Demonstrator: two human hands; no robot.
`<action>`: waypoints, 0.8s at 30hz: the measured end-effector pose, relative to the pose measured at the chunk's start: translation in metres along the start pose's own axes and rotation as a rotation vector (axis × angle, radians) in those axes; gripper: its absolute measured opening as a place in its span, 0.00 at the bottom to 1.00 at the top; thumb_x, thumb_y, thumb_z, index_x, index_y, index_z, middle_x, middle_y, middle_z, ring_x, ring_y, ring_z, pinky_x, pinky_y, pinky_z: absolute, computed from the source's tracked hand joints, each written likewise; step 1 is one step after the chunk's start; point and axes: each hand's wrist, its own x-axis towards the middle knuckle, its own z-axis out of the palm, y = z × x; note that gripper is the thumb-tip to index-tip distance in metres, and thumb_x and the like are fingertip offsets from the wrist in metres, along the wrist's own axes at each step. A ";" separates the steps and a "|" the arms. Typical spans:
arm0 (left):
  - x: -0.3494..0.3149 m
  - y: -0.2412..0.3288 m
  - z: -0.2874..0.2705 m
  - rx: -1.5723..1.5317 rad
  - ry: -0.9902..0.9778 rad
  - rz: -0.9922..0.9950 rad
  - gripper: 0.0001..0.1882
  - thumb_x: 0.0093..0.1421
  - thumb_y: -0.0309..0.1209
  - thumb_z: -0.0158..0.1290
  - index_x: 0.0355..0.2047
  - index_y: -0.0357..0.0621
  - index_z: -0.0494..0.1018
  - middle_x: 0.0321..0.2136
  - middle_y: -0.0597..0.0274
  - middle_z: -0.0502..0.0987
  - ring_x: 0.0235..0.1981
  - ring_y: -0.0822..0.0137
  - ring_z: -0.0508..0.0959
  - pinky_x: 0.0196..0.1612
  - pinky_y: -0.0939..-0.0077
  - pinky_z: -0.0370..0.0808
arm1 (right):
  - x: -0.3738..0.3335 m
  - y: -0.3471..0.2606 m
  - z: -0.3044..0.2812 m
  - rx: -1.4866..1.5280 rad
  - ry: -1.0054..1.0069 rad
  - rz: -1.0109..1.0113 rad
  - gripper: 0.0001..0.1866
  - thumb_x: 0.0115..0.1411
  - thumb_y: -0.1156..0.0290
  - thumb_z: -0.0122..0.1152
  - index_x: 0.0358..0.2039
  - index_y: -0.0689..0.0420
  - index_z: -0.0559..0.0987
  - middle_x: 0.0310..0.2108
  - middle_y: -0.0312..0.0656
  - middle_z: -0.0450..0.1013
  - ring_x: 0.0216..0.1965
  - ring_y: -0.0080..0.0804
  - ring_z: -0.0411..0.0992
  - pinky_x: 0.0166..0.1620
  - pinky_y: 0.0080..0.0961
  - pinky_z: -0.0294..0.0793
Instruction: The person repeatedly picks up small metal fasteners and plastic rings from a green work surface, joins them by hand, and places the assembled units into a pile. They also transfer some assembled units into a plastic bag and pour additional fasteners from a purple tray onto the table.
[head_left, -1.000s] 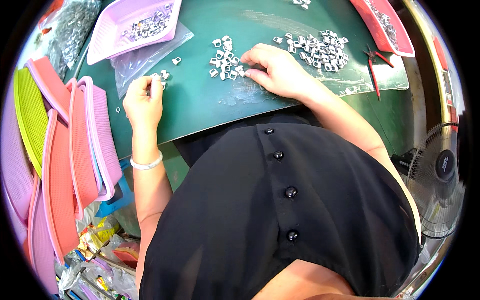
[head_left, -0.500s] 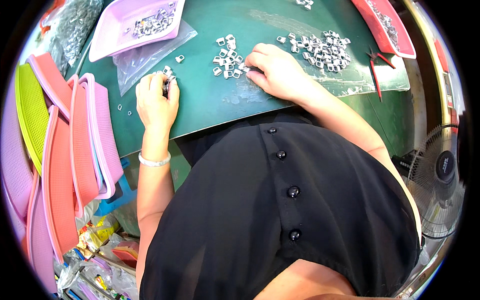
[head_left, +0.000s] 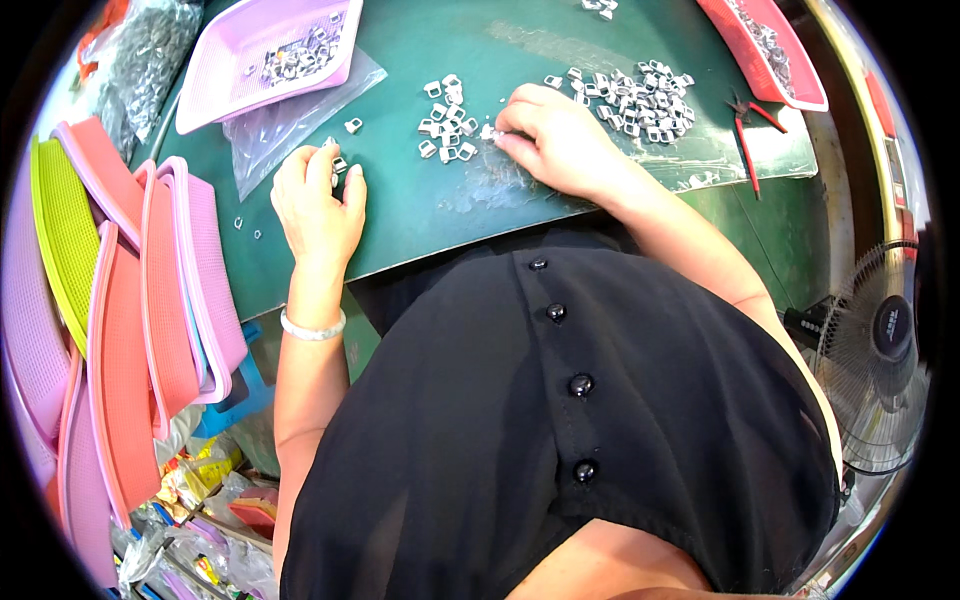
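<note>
Her left hand (head_left: 318,200) pinches a small metal clip (head_left: 338,165), fingers curled narrow; the right hand (head_left: 555,140), loosely cupped, fingertips touch the clip pile (head_left: 447,125) on the desk (head_left: 420,215).

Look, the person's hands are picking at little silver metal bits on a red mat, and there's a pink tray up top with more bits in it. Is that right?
Almost. The mat is dark green, not red, as the head view shows. The left hand and right hand do work at small silver metal bits on it, and the pink tray above holds more.
</note>
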 end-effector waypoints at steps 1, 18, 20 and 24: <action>0.000 -0.001 0.000 0.001 0.001 0.001 0.17 0.45 0.29 0.58 0.37 0.41 0.73 0.37 0.56 0.71 0.39 0.56 0.71 0.45 0.65 0.66 | 0.002 0.005 -0.005 -0.031 0.037 -0.027 0.07 0.51 0.70 0.58 0.28 0.59 0.76 0.29 0.42 0.69 0.33 0.41 0.69 0.37 0.32 0.70; 0.015 -0.013 0.012 0.039 -0.128 0.105 0.15 0.51 0.30 0.54 0.39 0.41 0.71 0.41 0.57 0.72 0.47 0.57 0.69 0.51 0.60 0.59 | 0.045 0.067 -0.036 -0.290 0.040 0.005 0.12 0.50 0.67 0.58 0.34 0.59 0.75 0.34 0.45 0.70 0.39 0.44 0.70 0.43 0.35 0.70; 0.016 -0.012 0.012 0.040 -0.101 0.099 0.13 0.50 0.30 0.55 0.36 0.41 0.71 0.40 0.57 0.72 0.46 0.57 0.69 0.50 0.61 0.60 | 0.044 0.035 -0.022 -0.195 -0.109 -0.129 0.12 0.50 0.69 0.58 0.35 0.58 0.75 0.34 0.44 0.70 0.40 0.44 0.69 0.43 0.34 0.70; 0.018 -0.012 0.011 0.037 -0.105 0.090 0.13 0.49 0.30 0.56 0.35 0.41 0.71 0.40 0.56 0.72 0.46 0.57 0.69 0.50 0.61 0.60 | 0.037 0.005 -0.001 -0.060 -0.196 -0.244 0.12 0.50 0.72 0.57 0.37 0.59 0.75 0.33 0.43 0.69 0.40 0.43 0.68 0.44 0.34 0.69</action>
